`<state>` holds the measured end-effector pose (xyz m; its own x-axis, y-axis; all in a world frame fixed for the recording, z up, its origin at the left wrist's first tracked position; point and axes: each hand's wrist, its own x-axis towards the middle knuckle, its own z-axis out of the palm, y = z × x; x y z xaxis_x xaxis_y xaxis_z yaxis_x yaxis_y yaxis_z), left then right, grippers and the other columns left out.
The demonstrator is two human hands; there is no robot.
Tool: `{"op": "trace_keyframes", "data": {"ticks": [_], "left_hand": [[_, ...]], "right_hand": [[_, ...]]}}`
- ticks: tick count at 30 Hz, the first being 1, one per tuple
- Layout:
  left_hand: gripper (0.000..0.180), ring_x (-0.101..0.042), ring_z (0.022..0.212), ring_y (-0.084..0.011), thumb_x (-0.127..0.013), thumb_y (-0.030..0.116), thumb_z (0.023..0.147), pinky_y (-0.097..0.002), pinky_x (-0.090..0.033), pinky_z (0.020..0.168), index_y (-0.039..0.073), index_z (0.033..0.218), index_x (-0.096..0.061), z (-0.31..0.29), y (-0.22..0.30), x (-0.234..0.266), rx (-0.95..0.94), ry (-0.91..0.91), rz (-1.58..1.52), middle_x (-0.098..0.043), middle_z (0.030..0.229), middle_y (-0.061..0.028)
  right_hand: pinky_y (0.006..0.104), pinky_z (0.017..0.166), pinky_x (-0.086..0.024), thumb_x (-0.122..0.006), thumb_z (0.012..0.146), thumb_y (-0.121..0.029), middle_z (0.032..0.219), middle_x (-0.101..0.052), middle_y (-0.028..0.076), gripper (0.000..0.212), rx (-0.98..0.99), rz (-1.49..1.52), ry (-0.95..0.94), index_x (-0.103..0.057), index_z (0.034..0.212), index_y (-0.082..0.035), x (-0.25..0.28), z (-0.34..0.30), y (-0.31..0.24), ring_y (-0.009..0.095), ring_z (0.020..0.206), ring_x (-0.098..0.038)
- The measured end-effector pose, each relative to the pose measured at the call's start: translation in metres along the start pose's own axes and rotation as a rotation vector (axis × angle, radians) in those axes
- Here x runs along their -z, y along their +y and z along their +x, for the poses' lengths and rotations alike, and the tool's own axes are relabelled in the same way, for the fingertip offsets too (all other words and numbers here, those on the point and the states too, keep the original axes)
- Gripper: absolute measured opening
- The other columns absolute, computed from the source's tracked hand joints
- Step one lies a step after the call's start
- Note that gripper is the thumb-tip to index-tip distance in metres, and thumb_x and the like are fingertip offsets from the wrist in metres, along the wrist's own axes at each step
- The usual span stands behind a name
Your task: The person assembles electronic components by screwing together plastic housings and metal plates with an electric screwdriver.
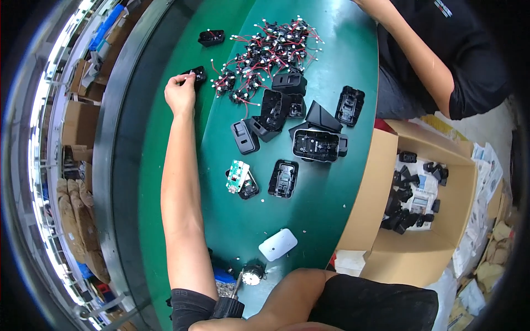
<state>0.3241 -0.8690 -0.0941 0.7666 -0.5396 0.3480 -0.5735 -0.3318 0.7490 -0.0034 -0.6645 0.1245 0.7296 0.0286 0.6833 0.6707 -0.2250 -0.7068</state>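
My left hand [181, 94] reaches far up the green bench, its fingers closed on the edge of a small black plastic part [198, 74]. At the lower edge, my right hand [234, 324] is partly cut off and wraps round a black power screwdriver [227, 308]. Its metal bit points up beside a round, shiny metal piece [253, 274]. Beyond that lies a light grey cover [278, 245]. A green circuit board [237, 176] rests on an open black housing [249, 187], with another open black housing [284, 179] to its right.
A heap of small black parts with red wires [276, 47] covers the far bench. Several black housings [273, 110] cluster mid-bench; another black housing [211, 37] sits far left. At right stand an open cardboard box [464, 204] of black parts and another person's arm [414, 55].
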Motion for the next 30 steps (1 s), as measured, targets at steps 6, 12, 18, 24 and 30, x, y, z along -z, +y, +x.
{"op": "trace_keyframes", "data": {"ticks": [6, 12, 18, 24, 30], "left_hand": [[0.04, -0.065, 0.081, -0.0242, -0.077, 0.024, 0.073, -0.0352, -0.049, 0.078, -0.002, 0.101, -0.067, 0.002, 0.005, -0.008, 0.076, 0.045, 0.041, -0.069, 0.089, -0.0144], [0.031, -0.065, 0.084, -0.0183, -0.073, 0.018, 0.077, -0.0306, -0.049, 0.078, 0.001, 0.103, -0.069, -0.001, -0.004, 0.046, -0.013, -0.187, -0.034, -0.07, 0.091, -0.0116], [0.027, -0.061, 0.081, -0.012, -0.065, 0.006, 0.084, -0.0268, -0.053, 0.069, -0.001, 0.111, -0.063, -0.113, 0.004, 0.235, -0.013, -0.359, -0.189, -0.064, 0.098, -0.0061], [0.032, -0.06, 0.087, -0.0102, -0.069, 0.0, 0.079, -0.0247, -0.05, 0.079, -0.001, 0.11, -0.064, -0.297, -0.005, 0.415, 0.336, -0.247, -0.037, -0.065, 0.099, -0.0065], [0.034, -0.064, 0.08, -0.0151, -0.072, 0.003, 0.076, -0.0282, -0.051, 0.074, -0.001, 0.109, -0.064, -0.406, -0.027, 0.461, 0.494, -0.176, 0.076, -0.068, 0.092, -0.0149]], "right_hand": [[0.039, 0.042, -0.046, -0.047, 0.085, -0.022, 0.061, -0.06, 0.007, 0.017, -0.011, -0.056, 0.032, -0.053, 0.095, -0.009, -0.003, 0.003, 0.004, 0.027, 0.057, -0.064], [0.0381, 0.043, -0.045, -0.051, 0.083, -0.023, 0.062, -0.059, 0.008, 0.017, -0.011, -0.169, -0.007, -0.053, 0.093, -0.01, -0.006, 0.014, -0.005, 0.026, 0.058, -0.064], [0.0418, 0.054, -0.049, -0.066, 0.072, -0.018, 0.07, -0.062, 0.014, 0.032, -0.144, -0.052, -0.21, -0.051, 0.098, -0.006, -0.014, 0.019, -0.006, 0.033, 0.064, -0.064], [0.0402, 0.061, -0.053, -0.071, 0.071, -0.024, 0.083, -0.066, 0.016, 0.051, -0.29, -0.189, -0.224, -0.049, 0.115, -0.01, -0.041, 0.024, 0.003, 0.034, 0.072, -0.066], [0.0312, 0.073, -0.054, -0.081, 0.065, -0.015, 0.093, -0.069, 0.014, 0.054, -0.384, -0.221, -0.089, -0.059, 0.112, -0.006, -0.075, 0.045, 0.027, 0.023, 0.084, -0.07]]}}
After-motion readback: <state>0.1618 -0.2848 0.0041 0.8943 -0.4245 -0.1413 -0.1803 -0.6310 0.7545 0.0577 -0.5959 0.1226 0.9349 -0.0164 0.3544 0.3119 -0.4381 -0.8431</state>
